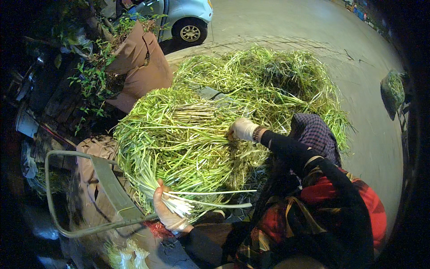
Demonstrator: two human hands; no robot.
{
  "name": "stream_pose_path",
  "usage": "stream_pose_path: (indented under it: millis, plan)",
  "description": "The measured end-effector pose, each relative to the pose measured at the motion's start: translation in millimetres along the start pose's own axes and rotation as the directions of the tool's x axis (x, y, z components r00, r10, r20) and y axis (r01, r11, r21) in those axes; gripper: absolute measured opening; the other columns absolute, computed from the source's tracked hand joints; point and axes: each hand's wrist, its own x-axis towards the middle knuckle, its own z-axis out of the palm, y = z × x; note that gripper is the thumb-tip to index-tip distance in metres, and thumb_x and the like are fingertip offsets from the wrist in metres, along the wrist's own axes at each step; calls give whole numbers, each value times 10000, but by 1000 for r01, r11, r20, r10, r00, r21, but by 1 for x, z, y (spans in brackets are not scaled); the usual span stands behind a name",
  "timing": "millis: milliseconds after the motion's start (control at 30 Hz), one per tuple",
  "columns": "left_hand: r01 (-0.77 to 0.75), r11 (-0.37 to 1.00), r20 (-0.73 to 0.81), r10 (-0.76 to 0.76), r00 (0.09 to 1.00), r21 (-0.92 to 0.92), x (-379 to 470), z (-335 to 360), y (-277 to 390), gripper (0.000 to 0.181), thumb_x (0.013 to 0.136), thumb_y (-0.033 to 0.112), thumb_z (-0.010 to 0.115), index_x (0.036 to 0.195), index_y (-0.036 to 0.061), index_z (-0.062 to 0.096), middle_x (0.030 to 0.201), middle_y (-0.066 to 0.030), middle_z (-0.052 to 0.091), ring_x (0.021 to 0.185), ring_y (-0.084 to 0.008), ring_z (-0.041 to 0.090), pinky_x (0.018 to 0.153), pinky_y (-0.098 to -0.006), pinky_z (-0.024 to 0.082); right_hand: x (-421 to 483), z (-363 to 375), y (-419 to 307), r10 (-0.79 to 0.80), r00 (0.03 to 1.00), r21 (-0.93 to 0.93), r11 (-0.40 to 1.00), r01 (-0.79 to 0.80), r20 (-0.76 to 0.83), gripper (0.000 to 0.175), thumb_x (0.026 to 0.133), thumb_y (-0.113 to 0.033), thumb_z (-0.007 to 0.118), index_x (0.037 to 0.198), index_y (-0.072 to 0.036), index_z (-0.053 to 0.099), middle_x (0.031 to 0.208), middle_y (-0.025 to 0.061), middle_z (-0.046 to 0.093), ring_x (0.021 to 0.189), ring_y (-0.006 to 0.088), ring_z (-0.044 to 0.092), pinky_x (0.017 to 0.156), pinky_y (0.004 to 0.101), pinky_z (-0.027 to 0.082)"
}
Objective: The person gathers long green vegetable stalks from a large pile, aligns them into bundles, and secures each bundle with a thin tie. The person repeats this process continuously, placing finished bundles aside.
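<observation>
In my left hand [169, 210] is a small bunch of pale stalks [179, 205], their white ends towards me and green leaves trailing up to the left. Two longer stalks stick out of it to the right. My right hand [244, 129], in a whitish glove with a beaded bracelet at the wrist, reaches into a large heap of long green leafy stalks [188, 158]. Its fingers curl down around some stalk ends there; the fingertips are partly hidden. Browner stalk ends [195, 112] lie together on the heap further up.
A bent metal tube frame [50, 195] stands at left. Tied white-ended bundles [134, 258] lie at the bottom. Brown sheeting [144, 64] and a leafy plant [100, 67] border the heap. Beyond are a light blue vehicle [189, 20] and a filled sack [393, 92]. Checked cloth [312, 134] lies by my right arm.
</observation>
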Motion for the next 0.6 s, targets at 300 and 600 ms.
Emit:
stream_pose_path:
  millis: [300, 600]
  plan:
    - [129, 991, 21, -129, 991, -22, 3, 6, 4, 333, 851, 123, 677, 1176, 74, 624, 788, 8, 636, 582, -59, 551, 522, -210, 486, 5, 9, -10, -154, 981, 276, 944, 183, -121, 250, 822, -257, 688, 1047, -156, 732, 956, 126, 730, 874, 326, 695, 765, 429, 540]
    - [65, 995, 114, -56, 992, -73, -2, 9, 0, 394, 856, 107, 658, 1241, 61, 586, 859, 21, 635, 581, -51, 530, 521, -212, 487, -54, -113, -39, -29, 939, 810, 496, 312, -343, 138, 878, -163, 695, 924, -62, 613, 806, 21, 638, 753, 93, 583, 706, 257, 514]
